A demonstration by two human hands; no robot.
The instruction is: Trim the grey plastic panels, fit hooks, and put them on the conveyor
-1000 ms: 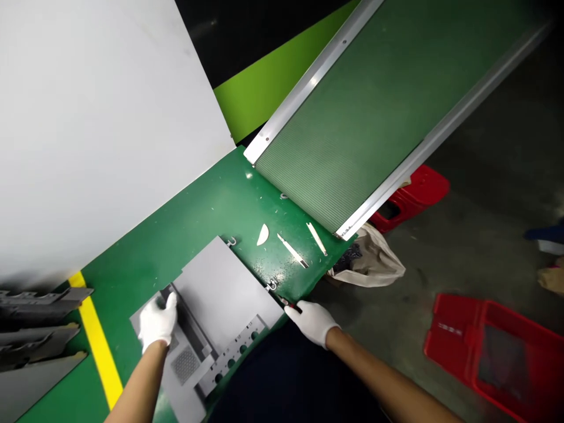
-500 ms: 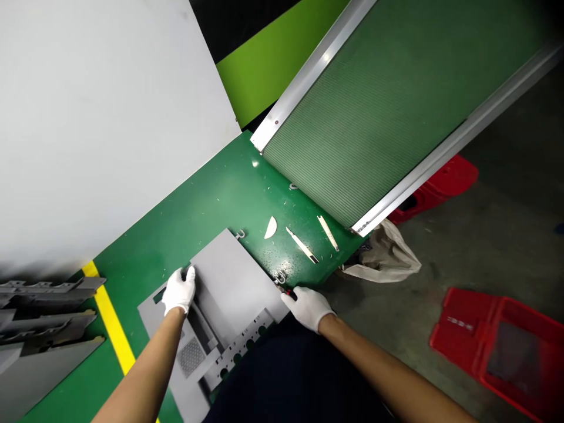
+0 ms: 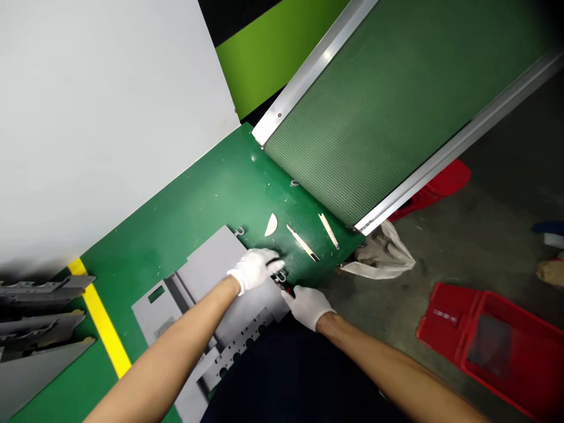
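Note:
A large grey moulded panel (image 3: pixel 220 258) with openings and a row of round holes lies on the green tabletop, close against my body. My left hand (image 3: pixel 253 270), in a white glove, hovers over its right part; thumb and fingers look slightly apart. Just beyond the fingertips is a small grey hooked piece (image 3: pixel 281 275) at the panel's right edge. A similar hooked piece (image 3: pixel 239 231) sticks out at the far corner. My gloved right hand (image 3: pixel 309 306) is closed around red-handled nippers (image 3: pixel 288 290), mostly hidden, their tip at the near hooked piece.
A craft knife (image 3: pixel 302 242), a cream strip (image 3: pixel 329 231) and a cream half-disc (image 3: pixel 271 224) lie beyond the panel. A conveyor belt (image 3: pixel 374 117) rises behind. More grey panels (image 3: pixel 44 317) stand left. A cloth bag (image 3: pixel 388 258) and a red bin (image 3: pixel 480 335) are right.
My left hand has left the left side of the panel and moved right, close to the near hooked piece. My right hand stays in place with the nippers.

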